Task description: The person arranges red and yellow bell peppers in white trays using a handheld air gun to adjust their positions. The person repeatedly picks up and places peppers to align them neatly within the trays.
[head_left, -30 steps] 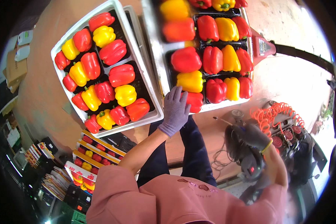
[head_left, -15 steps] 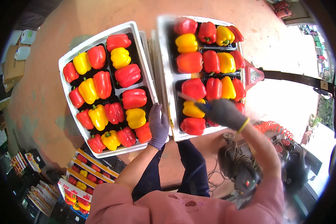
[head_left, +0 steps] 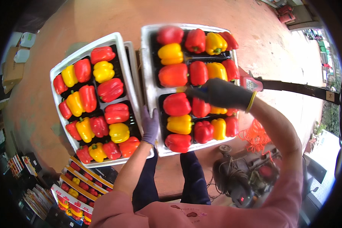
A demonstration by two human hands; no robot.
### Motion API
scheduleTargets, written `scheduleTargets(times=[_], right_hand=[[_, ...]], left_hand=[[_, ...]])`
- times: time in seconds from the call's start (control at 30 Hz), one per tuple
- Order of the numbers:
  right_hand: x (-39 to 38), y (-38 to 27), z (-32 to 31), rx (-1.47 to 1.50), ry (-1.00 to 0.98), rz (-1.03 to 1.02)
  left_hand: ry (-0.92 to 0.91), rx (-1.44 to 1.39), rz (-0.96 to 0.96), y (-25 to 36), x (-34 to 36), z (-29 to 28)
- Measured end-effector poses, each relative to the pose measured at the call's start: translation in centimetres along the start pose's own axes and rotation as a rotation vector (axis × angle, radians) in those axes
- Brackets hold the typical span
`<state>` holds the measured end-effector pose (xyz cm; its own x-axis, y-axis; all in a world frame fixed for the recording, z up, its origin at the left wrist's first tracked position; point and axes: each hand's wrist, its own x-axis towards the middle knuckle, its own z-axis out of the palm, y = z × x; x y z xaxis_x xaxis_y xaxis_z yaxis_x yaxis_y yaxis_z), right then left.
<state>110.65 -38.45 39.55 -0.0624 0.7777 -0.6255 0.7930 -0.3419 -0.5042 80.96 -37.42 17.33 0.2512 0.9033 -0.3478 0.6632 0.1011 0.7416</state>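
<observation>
My left hand (head_left: 150,126), in a purple-grey glove, rests at the near end of the gap between two white foam boxes, against their rims. Its fingers are stretched out and its thumb stands apart. Over the middle of the right box (head_left: 151,76), my right hand (head_left: 228,94) in a dark glove is closed, smeared by motion. A slim thing with a bluish part shows at its fingers, too blurred to name. Beneath it lie red bell peppers (head_left: 177,104) and yellow bell peppers (head_left: 179,124) in black trays. The left box (head_left: 121,51) holds similar rows of peppers.
More pepper boxes (head_left: 78,186) stand low at the near left. A machine (head_left: 231,174) with an orange coiled hose (head_left: 254,136) is at the near right. Beyond the right box, a red pallet-jack part (head_left: 250,84) meets a dark handle bar (head_left: 300,91). Cartons (head_left: 13,70) line the far left.
The view has shifted, so both boxes appear farther left. My right hand has moved away from me, from the near peppers to the right box's middle. My left hand stays by the gap.
</observation>
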Motion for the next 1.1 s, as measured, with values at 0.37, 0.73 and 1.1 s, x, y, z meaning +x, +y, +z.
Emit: scheduleTargets(times=[0.37, 0.73, 1.1], right_hand=[[-4.6, 29.9, 2.5, 0.95, 0.795, 0.611], [1.8, 32.1, 2.9, 1.303, 0.757, 0.355], [7.4, 36.1, 3.7, 1.557, 0.424, 0.045]], left_hand=[[0.013, 0.074, -0.249, -2.5, 4.0, 1.4], [0.106, 0.12, -0.275, -1.6, 3.8, 1.8], [0.177, -0.028, -0.187, -0.8, 2.9, 2.5]])
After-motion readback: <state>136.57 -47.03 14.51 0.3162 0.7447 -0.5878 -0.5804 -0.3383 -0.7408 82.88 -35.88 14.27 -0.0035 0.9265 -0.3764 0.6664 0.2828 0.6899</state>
